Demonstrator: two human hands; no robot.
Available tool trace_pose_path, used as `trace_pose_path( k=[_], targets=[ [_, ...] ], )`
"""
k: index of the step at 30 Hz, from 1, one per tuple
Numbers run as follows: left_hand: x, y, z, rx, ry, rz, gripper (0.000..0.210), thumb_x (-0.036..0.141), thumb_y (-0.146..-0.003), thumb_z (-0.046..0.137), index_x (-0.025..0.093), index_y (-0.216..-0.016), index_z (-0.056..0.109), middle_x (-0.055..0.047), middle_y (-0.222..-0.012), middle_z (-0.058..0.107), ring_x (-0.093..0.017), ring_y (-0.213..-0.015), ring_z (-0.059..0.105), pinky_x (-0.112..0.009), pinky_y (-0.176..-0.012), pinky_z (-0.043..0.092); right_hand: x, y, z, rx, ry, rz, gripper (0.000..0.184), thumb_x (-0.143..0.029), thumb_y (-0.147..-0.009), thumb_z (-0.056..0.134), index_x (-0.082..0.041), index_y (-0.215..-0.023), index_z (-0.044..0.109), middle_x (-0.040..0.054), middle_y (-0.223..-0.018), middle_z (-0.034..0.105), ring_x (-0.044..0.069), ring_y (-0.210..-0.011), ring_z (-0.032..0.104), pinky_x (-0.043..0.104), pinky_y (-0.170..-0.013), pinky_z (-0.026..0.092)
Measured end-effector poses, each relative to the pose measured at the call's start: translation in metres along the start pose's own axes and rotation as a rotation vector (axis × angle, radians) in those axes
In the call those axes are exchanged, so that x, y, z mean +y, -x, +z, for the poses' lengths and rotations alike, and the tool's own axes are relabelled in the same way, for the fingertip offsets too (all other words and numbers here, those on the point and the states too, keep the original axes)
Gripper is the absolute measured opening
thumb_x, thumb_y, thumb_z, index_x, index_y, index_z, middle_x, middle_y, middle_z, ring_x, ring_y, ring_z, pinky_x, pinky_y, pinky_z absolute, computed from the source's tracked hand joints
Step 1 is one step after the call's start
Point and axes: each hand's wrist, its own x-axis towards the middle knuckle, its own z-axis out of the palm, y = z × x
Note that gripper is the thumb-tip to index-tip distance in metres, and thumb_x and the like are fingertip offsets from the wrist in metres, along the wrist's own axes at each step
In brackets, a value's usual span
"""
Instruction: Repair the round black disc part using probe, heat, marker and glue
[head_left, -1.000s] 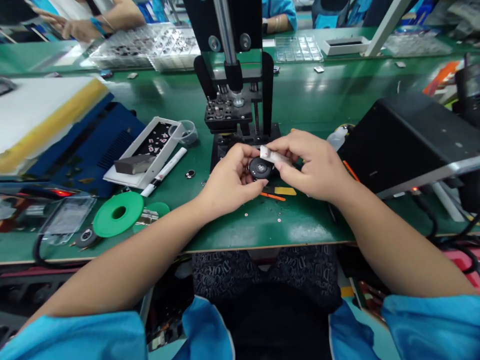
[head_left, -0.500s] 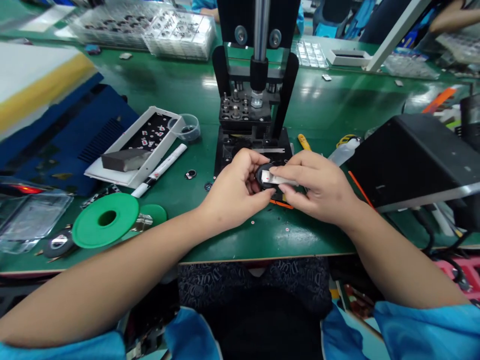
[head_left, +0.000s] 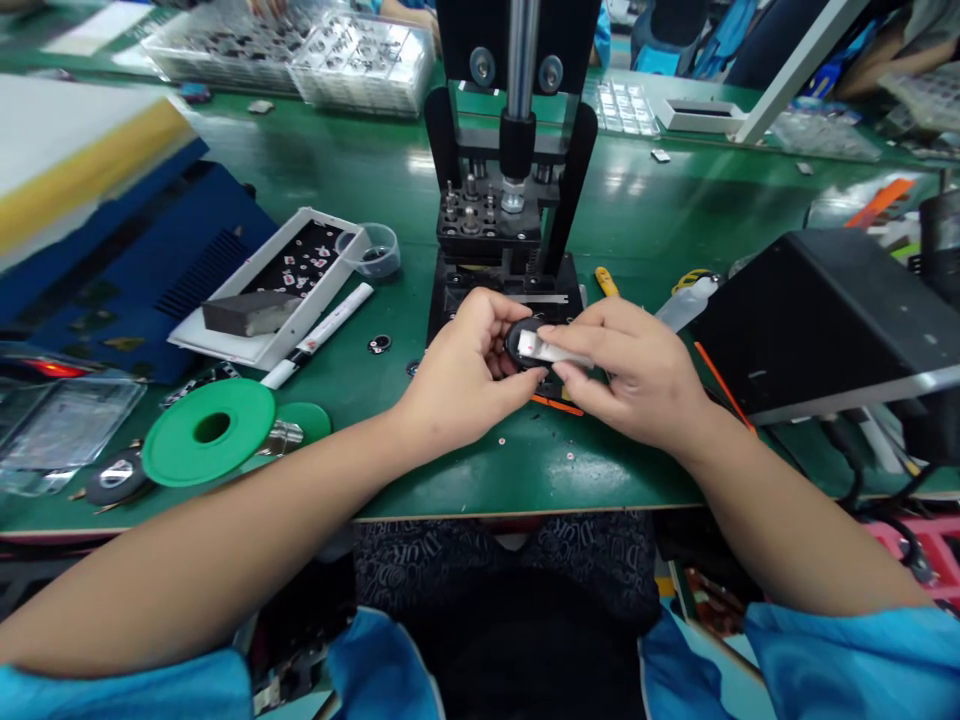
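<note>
Left hand (head_left: 469, 395) cups a disc (head_left: 525, 325); white piece (head_left: 534, 346) in right hand (head_left: 634, 370).
Spool (head_left: 172, 440) and tray (head_left: 319, 303) sit leftward, probably for easy reach; the left hand curls narrowly round the disc's rim, apparently to steady it, in front of the press (head_left: 480, 235); the right hand pinches the white piece over the disc, seemingly for fine control, contact unclear.

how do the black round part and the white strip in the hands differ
Colour: the black round part is dark, while the white strip is pale.
Shape: the black round part is disc-like; the white strip is long and narrow.
Hold: the left hand grips the black round part, the right hand the white strip.
Shared: both are hand-held.
</note>
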Motion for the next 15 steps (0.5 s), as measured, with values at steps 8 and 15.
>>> trace_pose_path(
  k=[8, 15],
  targets=[
    [0.0006, 0.0003, -0.001, 0.001, -0.026, 0.011, 0.048, 0.025, -0.081, 0.086, 0.027, -0.117, 0.054, 0.001, -0.097, 0.073, -0.016, -0.077, 0.069, -0.032, -0.065, 0.057, -0.0011, -0.0019, -0.0054, 0.041, 0.039, 0.115, 0.031, -0.021, -0.107, 0.069, -0.028, -0.132, 0.086, 0.007, -0.112, 0.086, 0.025, -0.098, 0.08, 0.044, -0.085, 0.066],
    [-0.0005, 0.0008, -0.0007, 0.018, -0.028, 0.013, 0.05, 0.025, -0.08, 0.086, 0.027, -0.119, 0.055, 0.001, -0.096, 0.072, -0.017, -0.077, 0.068, -0.033, -0.066, 0.057, -0.0025, 0.0002, -0.0004, 0.003, 0.048, 0.047, 0.029, -0.024, -0.109, 0.069, -0.028, -0.132, 0.086, 0.0066, -0.105, 0.084, 0.024, -0.094, 0.078, 0.041, -0.08, 0.064]
  ],
)
